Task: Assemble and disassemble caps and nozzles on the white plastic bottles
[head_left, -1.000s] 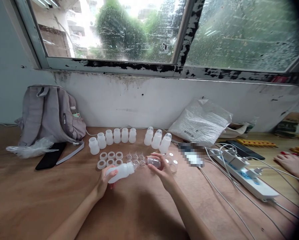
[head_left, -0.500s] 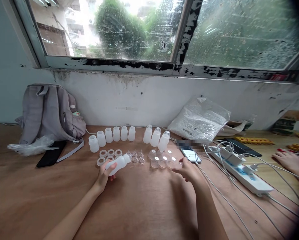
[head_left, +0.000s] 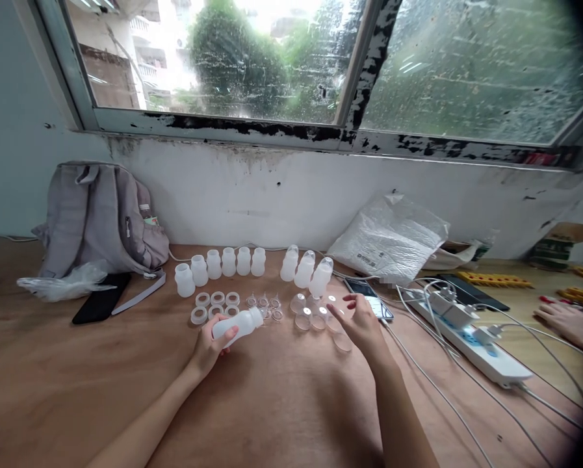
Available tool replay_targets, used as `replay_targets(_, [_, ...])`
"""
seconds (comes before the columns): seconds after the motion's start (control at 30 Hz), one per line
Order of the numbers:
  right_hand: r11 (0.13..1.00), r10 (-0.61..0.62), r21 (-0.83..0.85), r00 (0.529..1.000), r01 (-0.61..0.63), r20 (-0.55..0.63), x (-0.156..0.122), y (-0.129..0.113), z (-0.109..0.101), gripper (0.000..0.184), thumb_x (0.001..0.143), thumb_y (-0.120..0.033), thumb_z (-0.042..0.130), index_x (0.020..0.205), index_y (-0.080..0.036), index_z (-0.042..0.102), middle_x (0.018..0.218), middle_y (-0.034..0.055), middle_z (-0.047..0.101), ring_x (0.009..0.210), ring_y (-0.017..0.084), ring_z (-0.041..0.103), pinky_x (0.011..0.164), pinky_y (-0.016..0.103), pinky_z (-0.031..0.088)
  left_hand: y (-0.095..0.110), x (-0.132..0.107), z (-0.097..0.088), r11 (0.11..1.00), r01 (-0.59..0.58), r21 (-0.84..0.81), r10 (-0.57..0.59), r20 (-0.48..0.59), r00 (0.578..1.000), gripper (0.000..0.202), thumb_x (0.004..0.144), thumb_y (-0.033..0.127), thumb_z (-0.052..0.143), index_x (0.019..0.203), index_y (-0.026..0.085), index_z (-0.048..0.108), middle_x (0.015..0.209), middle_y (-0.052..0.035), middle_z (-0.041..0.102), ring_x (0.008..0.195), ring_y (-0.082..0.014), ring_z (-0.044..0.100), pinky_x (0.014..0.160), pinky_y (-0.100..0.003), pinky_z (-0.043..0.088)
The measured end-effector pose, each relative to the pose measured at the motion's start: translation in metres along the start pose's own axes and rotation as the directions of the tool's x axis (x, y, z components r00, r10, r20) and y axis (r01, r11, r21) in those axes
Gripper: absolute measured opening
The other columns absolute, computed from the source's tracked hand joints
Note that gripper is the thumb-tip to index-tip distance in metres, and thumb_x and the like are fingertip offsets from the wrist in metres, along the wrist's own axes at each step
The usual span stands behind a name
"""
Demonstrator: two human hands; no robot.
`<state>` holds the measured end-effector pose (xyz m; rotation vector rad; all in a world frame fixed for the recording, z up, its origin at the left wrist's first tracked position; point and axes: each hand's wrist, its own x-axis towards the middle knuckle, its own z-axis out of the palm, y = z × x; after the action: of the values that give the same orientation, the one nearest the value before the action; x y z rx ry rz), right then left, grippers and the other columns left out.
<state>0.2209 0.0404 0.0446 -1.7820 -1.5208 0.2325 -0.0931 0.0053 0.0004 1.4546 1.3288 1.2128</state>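
My left hand is closed around a frosted white baby bottle, tilted with its neck up to the right. Whether a nipple sits in that neck I cannot make out. Its neck partly covers several clear nipples on the table. White ring collars lie in rows left of them. My right hand is over the right end of several clear domed caps, its fingers apart and nothing seen between them. One clear cap lies closer to me, just below that hand.
Open bottles stand in a row behind, with three capped bottles to their right. A phone, power strip and cables lie right. A backpack stands left. Another person's hand is at the far right.
My right hand has lifted slightly and its fingers have spread. A clear cap now shows below it, nearer me than the others. The held bottle has shifted slightly right and down.
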Motion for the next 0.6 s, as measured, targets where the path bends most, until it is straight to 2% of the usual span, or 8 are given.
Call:
replay_targets(0.07, [0.981, -0.056, 0.192, 0.984, 0.023, 0.171, -0.006, -0.018, 0.004, 0.043, 0.067, -0.054, 0.053, 0.091, -0.018, 0.046, 0.077, 0.0041, 0.053, 0.062, 0.015, 0.052, 0.054, 0.027, 0.041, 0.001, -0.005, 0.0, 0.96, -0.16, 0.231, 0.176, -0.054, 0.983, 0.03, 0.069, 0.041, 0.055, 0.088, 0.017, 0.051, 0.07, -0.001, 0.059, 0.053, -0.0133, 0.056, 0.047, -0.023, 0.043])
replay_targets(0.13, [0.925, -0.126, 0.377, 0.892, -0.053, 0.435, -0.017, -0.037, 0.013, 0.045, 0.07, -0.053, 0.051, 0.099, -0.019, 0.045, 0.072, 0.0012, 0.053, 0.051, 0.011, 0.047, 0.043, 0.022, 0.036, 0.0, -0.01, 0.001, 0.841, -0.323, 0.434, 0.382, -0.054, 0.922, 0.033, 0.068, 0.038, 0.058, 0.095, 0.019, 0.05, 0.081, -0.0035, 0.062, 0.065, -0.0158, 0.059, 0.056, -0.025, 0.046])
replay_targets(0.17, [0.895, -0.155, 0.434, 0.839, -0.105, 0.522, -0.025, -0.046, 0.019, 0.047, 0.071, -0.053, 0.051, 0.103, -0.02, 0.045, 0.069, 0.0, 0.053, 0.047, 0.009, 0.045, 0.039, 0.02, 0.032, -0.001, -0.012, 0.002, 0.777, -0.387, 0.497, 0.462, -0.033, 0.886, 0.035, 0.068, 0.036, 0.059, 0.098, 0.019, 0.049, 0.086, -0.0043, 0.062, 0.07, -0.0166, 0.06, 0.058, -0.025, 0.046])
replay_targets(0.27, [0.774, -0.162, 0.566, 0.775, -0.284, 0.611, -0.047, -0.067, 0.044, 0.047, 0.072, -0.053, 0.051, 0.106, -0.021, 0.045, 0.062, -0.0041, 0.049, 0.038, 0.005, 0.036, 0.032, 0.017, 0.022, -0.004, -0.017, 0.004, 0.635, -0.539, 0.554, 0.609, 0.07, 0.79, 0.04, 0.069, 0.031, 0.06, 0.105, 0.021, 0.044, 0.094, -0.0054, 0.061, 0.079, -0.0167, 0.06, 0.063, -0.024, 0.047])
replay_targets(0.37, [0.611, -0.09, 0.635, 0.755, -0.473, 0.649, -0.066, -0.079, 0.067, 0.039, 0.073, -0.055, 0.048, 0.084, -0.017, 0.05, 0.048, -0.009, 0.034, 0.032, 0.002, 0.022, 0.031, 0.016, 0.012, -0.007, -0.018, 0.006, 0.558, -0.651, 0.515, 0.681, 0.165, 0.714, 0.047, 0.067, 0.029, 0.062, 0.108, 0.021, 0.041, 0.096, -0.0059, 0.061, 0.082, -0.0163, 0.06, 0.066, -0.022, 0.047])
replay_targets(0.47, [0.522, -0.028, 0.682, 0.789, -0.513, 0.614, -0.078, -0.085, 0.08, 0.036, 0.072, -0.053, 0.051, 0.071, -0.017, 0.046, 0.046, -0.0095, 0.032, 0.033, 0.001, 0.019, 0.031, 0.016, 0.012, -0.006, -0.02, 0.008, 0.552, -0.651, 0.521, 0.674, 0.181, 0.716, 0.047, 0.065, 0.03, 0.062, 0.107, 0.02, 0.042, 0.091, -0.0054, 0.063, 0.073, -0.0165, 0.061, 0.062, -0.023, 0.047])
replay_targets(0.53, [0.51, 0.013, 0.694, 0.812, -0.508, 0.584, -0.082, -0.086, 0.084, 0.035, 0.071, -0.051, 0.053, 0.069, -0.018, 0.043, 0.047, -0.009, 0.034, 0.033, 0.002, 0.021, 0.031, 0.016, 0.014, -0.004, -0.023, 0.011, 0.567, -0.611, 0.553, 0.644, 0.164, 0.747, 0.043, 0.064, 0.032, 0.062, 0.102, 0.02, 0.045, 0.086, -0.005, 0.064, 0.067, -0.0177, 0.061, 0.059, -0.025, 0.046])
replay_targets(0.6, [0.518, 0.051, 0.711, 0.847, -0.476, 0.53, -0.085, -0.088, 0.084, 0.034, 0.07, -0.049, 0.055, 0.066, -0.019, 0.042, 0.048, -0.0076, 0.036, 0.035, 0.004, 0.027, 0.031, 0.017, 0.017, 0.0, -0.026, 0.014, 0.625, -0.558, 0.546, 0.58, 0.154, 0.8, 0.038, 0.064, 0.033, 0.061, 0.098, 0.02, 0.048, 0.081, -0.0047, 0.065, 0.063, -0.0188, 0.061, 0.057, -0.026, 0.045])
